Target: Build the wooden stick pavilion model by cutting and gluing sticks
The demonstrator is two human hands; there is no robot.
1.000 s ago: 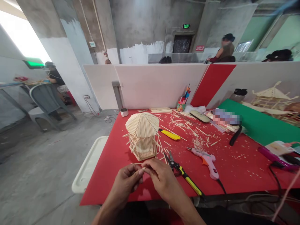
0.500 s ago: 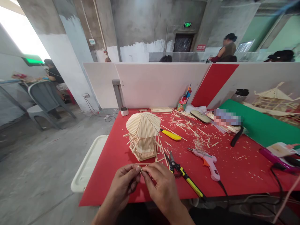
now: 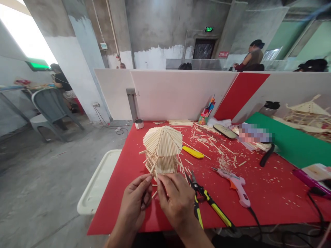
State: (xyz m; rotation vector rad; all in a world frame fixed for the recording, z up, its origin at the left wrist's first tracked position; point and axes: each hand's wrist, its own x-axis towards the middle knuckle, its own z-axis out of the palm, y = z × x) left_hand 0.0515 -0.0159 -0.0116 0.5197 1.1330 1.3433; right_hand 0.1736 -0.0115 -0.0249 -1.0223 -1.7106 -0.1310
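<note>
Currently, the left hand (image 3: 134,201) and right hand (image 3: 179,199) each press thumb and fingertips together; any piece pinched between them cannot be made out. The stick model (image 3: 169,143) stands upright directly beyond both hands. Cutters (image 3: 217,210) lie just right of the right hand. Judged step: fine fingertip positioning at the model's near side. Next move requires steady alignment and light pressure.

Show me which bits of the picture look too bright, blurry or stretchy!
In the head view, the upper-left corner glares white; the grey chair looks stretched near the edge; blocky squares hide part of the package; the stick house looks fairly sharp; soft shadows fall on the red table.
</note>
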